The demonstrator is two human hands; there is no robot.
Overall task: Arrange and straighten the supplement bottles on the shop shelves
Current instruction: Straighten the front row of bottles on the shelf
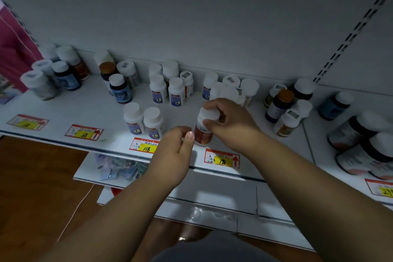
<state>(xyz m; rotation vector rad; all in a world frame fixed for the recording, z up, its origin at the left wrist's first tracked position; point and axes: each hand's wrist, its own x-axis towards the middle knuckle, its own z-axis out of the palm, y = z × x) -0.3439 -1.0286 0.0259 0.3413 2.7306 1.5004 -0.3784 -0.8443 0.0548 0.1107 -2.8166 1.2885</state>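
Now your right hand (231,121) pinches the red-labelled bottle (204,127) by its cap, upright. Your left hand (174,151) hangs loose-fingered just left of it, nearer the base.

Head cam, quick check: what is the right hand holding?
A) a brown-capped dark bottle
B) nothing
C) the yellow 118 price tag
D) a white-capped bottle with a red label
D: the right hand has its fingers and thumb curled round the white cap of the red-label bottle, which stands at the shelf's front edge; the left hand is beside it, with no grip on it.
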